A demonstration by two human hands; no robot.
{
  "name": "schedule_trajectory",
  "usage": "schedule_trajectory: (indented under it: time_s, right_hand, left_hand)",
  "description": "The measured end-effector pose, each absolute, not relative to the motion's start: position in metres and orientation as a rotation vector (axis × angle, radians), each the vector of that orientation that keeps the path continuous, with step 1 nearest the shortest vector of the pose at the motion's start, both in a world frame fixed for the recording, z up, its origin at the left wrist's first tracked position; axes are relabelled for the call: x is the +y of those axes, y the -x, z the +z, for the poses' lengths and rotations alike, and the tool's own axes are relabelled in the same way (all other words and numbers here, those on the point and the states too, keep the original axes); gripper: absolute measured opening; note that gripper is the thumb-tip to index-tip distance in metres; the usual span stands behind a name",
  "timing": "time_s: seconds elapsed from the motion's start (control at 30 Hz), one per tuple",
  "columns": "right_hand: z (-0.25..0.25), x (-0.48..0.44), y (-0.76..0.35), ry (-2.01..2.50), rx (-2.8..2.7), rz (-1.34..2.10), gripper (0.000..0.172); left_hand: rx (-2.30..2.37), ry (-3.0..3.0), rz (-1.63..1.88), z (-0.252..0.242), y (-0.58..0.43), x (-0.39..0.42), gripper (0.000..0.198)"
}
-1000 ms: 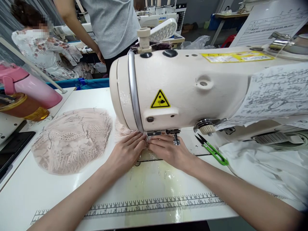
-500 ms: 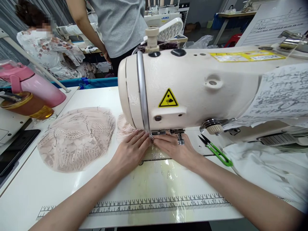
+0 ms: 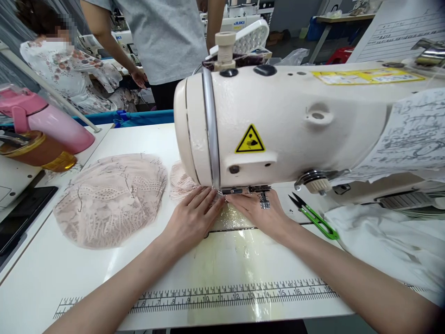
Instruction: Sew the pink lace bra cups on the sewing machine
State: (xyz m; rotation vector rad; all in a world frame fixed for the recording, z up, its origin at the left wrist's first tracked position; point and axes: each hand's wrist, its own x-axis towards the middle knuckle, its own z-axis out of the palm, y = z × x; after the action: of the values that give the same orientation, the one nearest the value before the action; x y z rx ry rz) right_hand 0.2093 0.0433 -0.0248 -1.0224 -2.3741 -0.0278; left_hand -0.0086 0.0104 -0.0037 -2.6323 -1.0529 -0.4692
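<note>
A cream sewing machine (image 3: 285, 125) fills the middle and right of the view. Below its head, my left hand (image 3: 194, 211) lies flat, fingers stretched forward beside the presser foot area, on the edge of a pale pink lace piece (image 3: 180, 180). My right hand (image 3: 266, 211) rests flat on the other side, its fingers pointing left toward the needle area. The machine's head and metal fittings partly cover it. Both hands' fingertips come close together there; the needle and the cloth beneath them are mostly hidden. Another pale pink lace piece (image 3: 111, 202) is spread to the left.
Green-handled thread snips (image 3: 314, 217) lie right of my right hand, near white cloth (image 3: 378, 243). A printed ruler (image 3: 222, 297) runs along the front edge. At left are a pink bottle (image 3: 57, 123), an amber cup (image 3: 43, 150) and a phone (image 3: 26, 215). Two people are beyond the table.
The view has shifted slightly, so the machine appears a little farther right. My hands stay flat at the needle area. The standing person's arm has moved left.
</note>
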Motion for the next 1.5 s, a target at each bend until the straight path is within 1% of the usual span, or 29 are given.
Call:
schedule_trajectory:
  time_s: [0.17, 0.37, 0.57, 0.73, 0.97, 1.3, 1.5]
  right_hand:
    - [-0.016, 0.035, -0.214, 1.110, -2.389, 0.014, 0.038]
    - [-0.002, 0.030, -0.213, 1.150, -2.415, -0.116, 0.048]
    - [-0.011, 0.026, -0.209, 1.145, -2.424, -0.133, 0.031]
    - [-0.019, 0.023, -0.208, 1.211, -2.443, 0.010, 0.035]
    - [-0.015, 0.020, -0.208, 1.224, -2.526, 0.082, 0.040]
    - [-0.018, 0.020, -0.205, 1.234, -2.513, 0.013, 0.039]
    - [-0.016, 0.020, -0.203, 1.229, -2.497, -0.133, 0.041]
  left_hand:
    - [-1.027, 2.584, -0.433, -0.003, 0.007, 0.011, 0.032]
    - [-0.962, 2.553, -0.394, 0.000, 0.005, 0.009, 0.029]
    - [-0.965, 2.530, -0.442, 0.000, 0.006, 0.009, 0.027]
    - [-1.101, 2.565, -0.395, 0.000, 0.008, 0.010, 0.033]
    - [-1.067, 2.579, -0.407, -0.001, 0.010, 0.010, 0.034]
    - [-1.098, 2.564, -0.436, -0.001, 0.008, 0.011, 0.035]
    - [-1.145, 2.557, -0.430, -0.002, 0.006, 0.011, 0.036]
